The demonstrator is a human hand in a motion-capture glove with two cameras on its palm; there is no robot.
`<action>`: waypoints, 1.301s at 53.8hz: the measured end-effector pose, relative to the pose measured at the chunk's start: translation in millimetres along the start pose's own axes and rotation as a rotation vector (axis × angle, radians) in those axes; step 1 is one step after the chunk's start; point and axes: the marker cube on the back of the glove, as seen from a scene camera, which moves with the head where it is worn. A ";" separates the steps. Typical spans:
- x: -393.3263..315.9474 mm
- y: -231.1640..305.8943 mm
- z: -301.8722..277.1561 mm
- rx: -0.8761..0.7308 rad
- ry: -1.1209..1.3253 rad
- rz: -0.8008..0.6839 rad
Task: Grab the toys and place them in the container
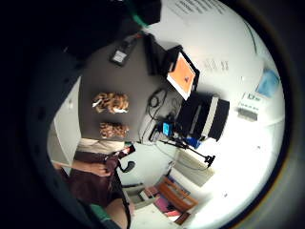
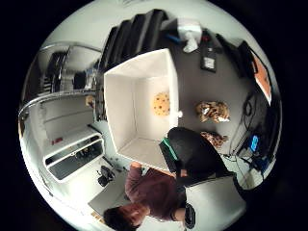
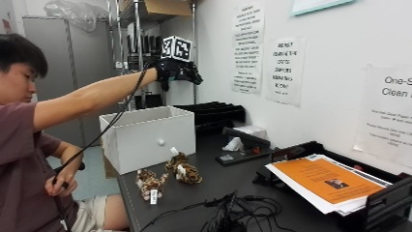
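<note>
My gloved right hand (image 3: 178,71) is raised high above the white box (image 3: 148,137), its fingers relaxed and holding nothing. Inside the white box (image 2: 120,103) a round, spotted orange toy (image 2: 161,104) lies on the bottom. On the dark table in front of the box are two spotted brown plush toys: one (image 3: 183,169) nearer the box and one (image 3: 151,184) closer to the table's front edge. Both plush toys also show in the palm views, one (image 1: 110,101) (image 2: 212,110) beside the other (image 1: 113,130) (image 2: 214,139).
A tray with an orange sheet (image 3: 320,180) stands at the right of the table, and a tangle of black cables (image 3: 231,215) lies in front of it. Stacked black trays (image 3: 212,112) and a small black device (image 3: 241,154) sit behind the box. The bare left hand (image 3: 61,184) holds a cable.
</note>
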 end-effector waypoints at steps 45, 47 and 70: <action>71.1 -47.9 342.4 0.009 -0.052 -0.050; 71.6 -49.9 341.6 0.021 -0.050 -0.038; 63.6 -61.2 286.2 0.032 -0.095 -0.002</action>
